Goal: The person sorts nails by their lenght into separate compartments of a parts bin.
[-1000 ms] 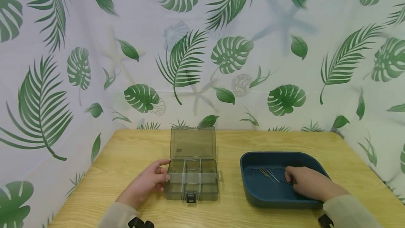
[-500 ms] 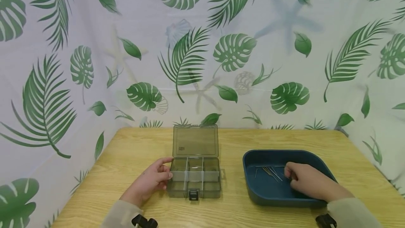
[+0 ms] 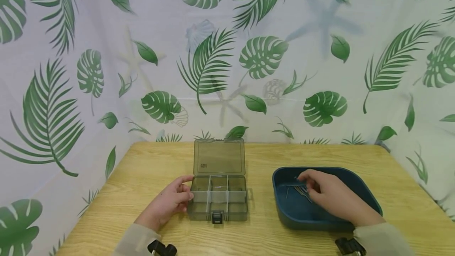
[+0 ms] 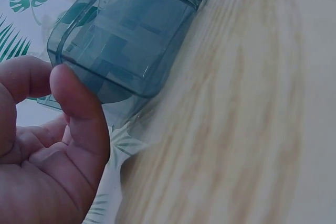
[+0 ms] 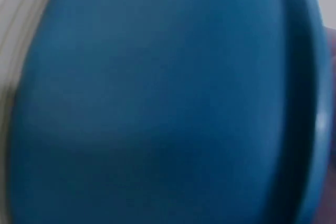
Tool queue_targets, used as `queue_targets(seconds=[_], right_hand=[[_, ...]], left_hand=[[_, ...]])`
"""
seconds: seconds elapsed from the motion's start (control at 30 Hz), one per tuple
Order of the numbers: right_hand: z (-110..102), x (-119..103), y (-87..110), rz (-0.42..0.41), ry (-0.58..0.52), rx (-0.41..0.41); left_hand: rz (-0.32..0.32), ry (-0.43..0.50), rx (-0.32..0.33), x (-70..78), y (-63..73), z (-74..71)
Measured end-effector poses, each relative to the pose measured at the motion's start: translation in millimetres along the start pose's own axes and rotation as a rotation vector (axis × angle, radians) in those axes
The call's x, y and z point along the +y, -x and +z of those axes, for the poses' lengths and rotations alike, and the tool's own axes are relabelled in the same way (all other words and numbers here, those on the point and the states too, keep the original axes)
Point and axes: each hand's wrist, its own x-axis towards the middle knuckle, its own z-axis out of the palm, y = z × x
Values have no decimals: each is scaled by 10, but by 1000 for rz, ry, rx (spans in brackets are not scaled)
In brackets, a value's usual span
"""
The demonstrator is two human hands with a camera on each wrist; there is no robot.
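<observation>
A smoky clear plastic compartment box (image 3: pixel 234 210) stands on the table with its lid (image 3: pixel 219 158) raised. At its left side, my left hand (image 3: pixel 170 200) holds the wall between thumb and outstretched forefinger. In the left wrist view the thumb tip lies right at a corner of the box (image 4: pixel 121 40). My right hand (image 3: pixel 332 193) is over the blue tray (image 3: pixel 295 210), fingers bent, pinching what looks like a thin metal pin (image 3: pixel 296 177), mostly hidden. Several slim silver and brass-coloured pins (image 3: pixel 302 192) lie on the tray floor.
Wooden tabletop (image 3: pixel 261 208) lies between the box and the tray. A black latch (image 3: pixel 217 217) sits on the box's front. Behind the table hangs a leaf-patterned cloth (image 3: pixel 220 70). The right wrist view is filled by the blurred side of the tray (image 5: pixel 157 87).
My right hand has risen from the tray floor and moved left toward the tray's back, with a small thin piece at its fingertips. The left hand stays at the box.
</observation>
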Motion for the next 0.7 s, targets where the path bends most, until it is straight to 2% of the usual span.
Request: queue_targets(seconds=[0.33,0.5,0.7], right_hand=[[254,-374,-125,-123,-88,3],[405,-581,-225,-156,-95,9],[537,-817,-356,-157,-97,13]], left_hand=[[-4,-6,5,29,19,19],[-5,-2,5,25,25,12],[-6,4,5,21,15,6]])
